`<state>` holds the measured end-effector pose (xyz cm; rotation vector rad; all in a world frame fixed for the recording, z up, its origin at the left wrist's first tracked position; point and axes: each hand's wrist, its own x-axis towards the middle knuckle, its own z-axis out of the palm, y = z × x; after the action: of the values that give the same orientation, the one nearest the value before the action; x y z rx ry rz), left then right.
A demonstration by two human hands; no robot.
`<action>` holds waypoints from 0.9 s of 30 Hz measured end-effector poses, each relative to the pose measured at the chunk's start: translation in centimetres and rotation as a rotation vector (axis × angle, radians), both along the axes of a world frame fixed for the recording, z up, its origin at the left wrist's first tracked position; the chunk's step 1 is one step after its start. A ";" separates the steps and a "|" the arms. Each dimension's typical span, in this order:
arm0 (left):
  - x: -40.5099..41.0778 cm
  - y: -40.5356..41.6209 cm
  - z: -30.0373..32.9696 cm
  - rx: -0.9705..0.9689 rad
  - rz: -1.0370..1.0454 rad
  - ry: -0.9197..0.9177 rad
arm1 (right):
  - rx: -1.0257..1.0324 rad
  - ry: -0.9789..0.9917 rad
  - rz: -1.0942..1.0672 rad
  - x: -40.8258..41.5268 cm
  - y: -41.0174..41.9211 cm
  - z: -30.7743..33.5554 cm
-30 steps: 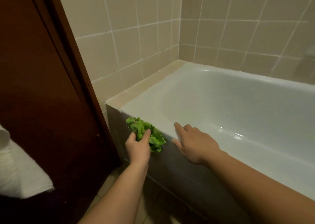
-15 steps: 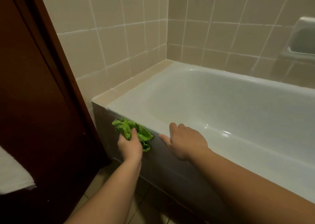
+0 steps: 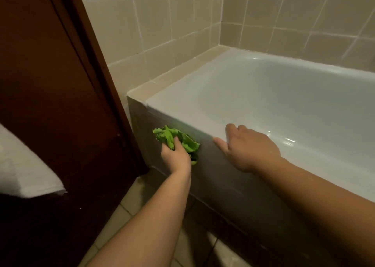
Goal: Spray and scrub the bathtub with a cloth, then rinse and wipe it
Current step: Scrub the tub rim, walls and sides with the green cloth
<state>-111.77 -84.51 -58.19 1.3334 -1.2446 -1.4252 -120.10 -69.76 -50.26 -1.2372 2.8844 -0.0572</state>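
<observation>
White glossy bathtub (image 3: 263,96): left hand (image 3: 176,158) gripping crumpled green cloth (image 3: 182,140) slid down onto the grey front panel (image 3: 233,177); right hand (image 3: 248,147) open, bracing the rim, so it's wiping the outside now.

Bathtub (image 3: 274,96) occupies right half, set in corner between tiled walls (image 3: 162,33) at left end and behind. Tiled ledge (image 3: 178,71) runs along tub's left end, between tub and wall. Door (image 3: 50,84) stands left of tub. Towel (image 3: 24,169) before door, far left. Floor (image 3: 129,201) below tub front. Left hand (image 3: 176,157) presses cloth (image 3: 180,139) against tub's outer front panel, below rim, near left corner. Right hand (image 3: 249,147) rests on front rim, right of cloth, fingers (image 3: 231,129) over rim top.
</observation>
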 end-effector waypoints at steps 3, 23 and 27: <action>-0.2 0.8 -3.4 0.107 -0.068 -0.062 | 0.003 -0.013 0.005 -0.1 -0.3 0.0; 0.1 0.0 -10.6 0.120 -0.295 -0.158 | 0.055 -0.051 0.050 -0.8 -4.4 0.3; -0.7 -2.8 -10.4 0.050 -0.193 -0.154 | 0.055 -0.066 0.055 -1.0 -5.0 0.5</action>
<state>-112.45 -87.31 -68.57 1.4095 -1.4814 -1.5178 -121.05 -74.72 -49.79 -1.2790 2.7752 -0.0173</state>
